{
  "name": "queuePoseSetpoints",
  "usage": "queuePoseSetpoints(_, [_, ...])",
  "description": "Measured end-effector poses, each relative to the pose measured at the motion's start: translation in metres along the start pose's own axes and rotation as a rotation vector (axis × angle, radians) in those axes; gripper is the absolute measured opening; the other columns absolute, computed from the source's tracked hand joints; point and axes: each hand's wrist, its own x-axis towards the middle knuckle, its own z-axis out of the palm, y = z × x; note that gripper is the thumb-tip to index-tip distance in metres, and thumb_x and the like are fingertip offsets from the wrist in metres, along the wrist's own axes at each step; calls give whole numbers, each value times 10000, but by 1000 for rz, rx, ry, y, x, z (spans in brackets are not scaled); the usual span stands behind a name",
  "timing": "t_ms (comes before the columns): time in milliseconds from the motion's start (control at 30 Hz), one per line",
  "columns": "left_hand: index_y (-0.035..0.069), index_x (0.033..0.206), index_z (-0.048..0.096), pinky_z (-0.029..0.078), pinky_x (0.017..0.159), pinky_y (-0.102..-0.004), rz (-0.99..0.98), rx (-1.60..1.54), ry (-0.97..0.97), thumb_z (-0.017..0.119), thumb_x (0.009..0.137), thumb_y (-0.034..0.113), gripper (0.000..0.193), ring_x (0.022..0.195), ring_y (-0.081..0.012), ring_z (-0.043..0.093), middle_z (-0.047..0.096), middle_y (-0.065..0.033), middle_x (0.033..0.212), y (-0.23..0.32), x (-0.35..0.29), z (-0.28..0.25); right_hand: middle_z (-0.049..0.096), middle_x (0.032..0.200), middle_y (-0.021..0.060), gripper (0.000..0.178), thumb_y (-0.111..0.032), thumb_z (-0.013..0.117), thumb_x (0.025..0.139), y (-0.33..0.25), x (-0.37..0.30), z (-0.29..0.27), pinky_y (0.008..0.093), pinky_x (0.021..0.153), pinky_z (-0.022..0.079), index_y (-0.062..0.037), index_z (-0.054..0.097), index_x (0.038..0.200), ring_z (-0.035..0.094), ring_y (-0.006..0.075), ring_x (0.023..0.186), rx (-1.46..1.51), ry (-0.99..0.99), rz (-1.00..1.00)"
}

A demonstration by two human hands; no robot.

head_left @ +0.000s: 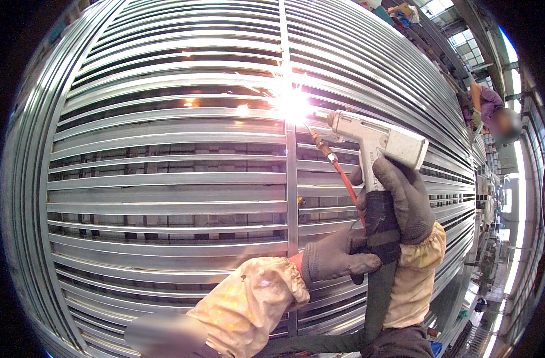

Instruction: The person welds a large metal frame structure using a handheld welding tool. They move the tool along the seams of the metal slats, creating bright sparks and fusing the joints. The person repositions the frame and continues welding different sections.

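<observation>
Head view: right hand [406, 200] fingers wrapped around the welding gun [377, 140] grip, left hand [338, 256] fingers closed on its hose just below; gun tip sparks on the upright bar [291, 179] (slats either side). A wobble could likely misplace the weld

Single head-worn fisheye view, looking forward and slightly down from close range at a stack of metal slats [165, 179] that fills the left and centre of the frame (straight edges bow toward the rim). Both forearms enter from the lower edge. The workshop aisle recedes along the right edge.
</observation>
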Motion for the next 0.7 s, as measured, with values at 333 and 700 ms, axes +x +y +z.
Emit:
queuePoseSetpoints(333, [20, 1202, 582, 461, 571, -230, 83, 17, 45, 672, 927, 243, 366, 696, -59, 540, 606, 19, 841, 1, 1, 8, 686, 920, 116, 394, -280, 632, 953, 1, -4, -2, 242, 506, 519, 20, 568, 1201, 642, 134, 618, 2, -16, -16])
queuePoseSetpoints(700, [5, 1098, 597, 394, 506, -202, -32, -23, 16, 717, 888, 184, 301, 604, -56, 505, 580, 23, 720, -13, -1, 18, 686, 975, 155, 414, -218, 650, 935, 23, -32, -16, 264, 509, 562, 28, 518, 1241, 671, 172, 622, 71, 89, -56])
